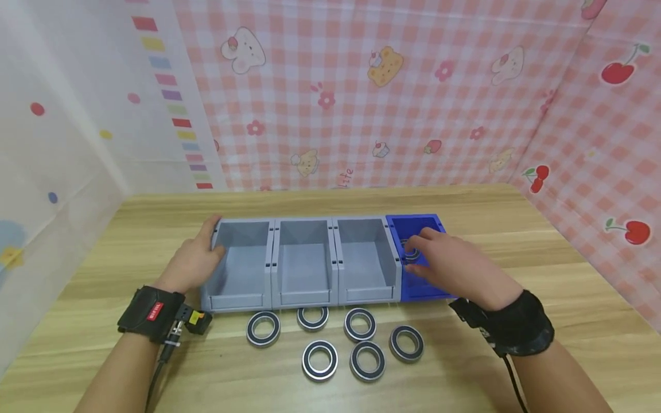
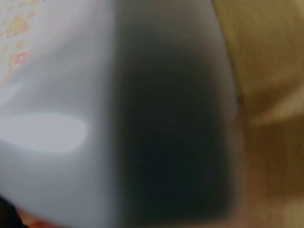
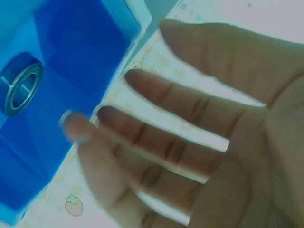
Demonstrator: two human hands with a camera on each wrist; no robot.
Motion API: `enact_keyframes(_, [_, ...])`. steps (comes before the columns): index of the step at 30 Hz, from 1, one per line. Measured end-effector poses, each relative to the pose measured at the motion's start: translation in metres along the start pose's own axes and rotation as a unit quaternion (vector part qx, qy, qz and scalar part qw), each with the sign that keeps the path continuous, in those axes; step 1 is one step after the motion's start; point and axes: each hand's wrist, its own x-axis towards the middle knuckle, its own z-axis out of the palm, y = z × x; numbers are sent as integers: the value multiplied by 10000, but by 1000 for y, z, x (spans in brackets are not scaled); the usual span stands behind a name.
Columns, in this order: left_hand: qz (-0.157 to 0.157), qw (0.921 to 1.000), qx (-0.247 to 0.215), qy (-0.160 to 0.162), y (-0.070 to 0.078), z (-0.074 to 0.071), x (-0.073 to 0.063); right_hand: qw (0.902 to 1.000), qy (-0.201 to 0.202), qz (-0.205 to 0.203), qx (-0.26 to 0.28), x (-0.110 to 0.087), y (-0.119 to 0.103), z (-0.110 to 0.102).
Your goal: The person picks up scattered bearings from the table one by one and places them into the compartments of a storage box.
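My left hand (image 1: 192,261) grips the left wall of the leftmost grey bin (image 1: 240,303), thumb over the inner side and fingers along the outside. Blurred shapes fill most of the left wrist view. On the right, my right hand (image 1: 454,265) hovers over the blue bin (image 1: 426,293), its fingers spread and relaxed with nothing between them. A ball bearing (image 3: 11,99) lies inside the blue bin, apart from the fingertips in the right wrist view; the hand partly covers it in the head view.
Two more grey bins (image 1: 304,297) stand between the leftmost grey bin and the blue one, joined in a row. In front of them lie several loose bearings (image 1: 251,330) on the wooden table (image 1: 217,378). Patterned cloth (image 1: 330,115) hangs behind and at both sides.
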Motion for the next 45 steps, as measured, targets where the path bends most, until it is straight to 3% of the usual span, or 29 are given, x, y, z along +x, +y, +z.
enact_keyframes(4, [-28,10000,-4,-47,0,-1,0,9988,-26,-448,178,-14,-8,4])
enact_keyframes(8, [-28,10000,14,-77,0,-2,0,9943,-343,-905,437,-25,-18,10])
enact_keyframes(15, [-2,9999,-20,-104,0,-2,0,9860,-805,-1326,618,-37,-35,20])
enact_keyframes(21, [15,10000,-29,-94,0,-3,0,9821,-1019,-1329,863,-44,-40,29])
enact_keyframes(31, [-12,9999,-72,-130,1,-2,2,9804,-1393,-1213,682,-47,-39,46])
enact_keyframes(45, [-77,9998,-133,-162,0,0,0,9824,-1360,-1149,572,-49,-40,53])
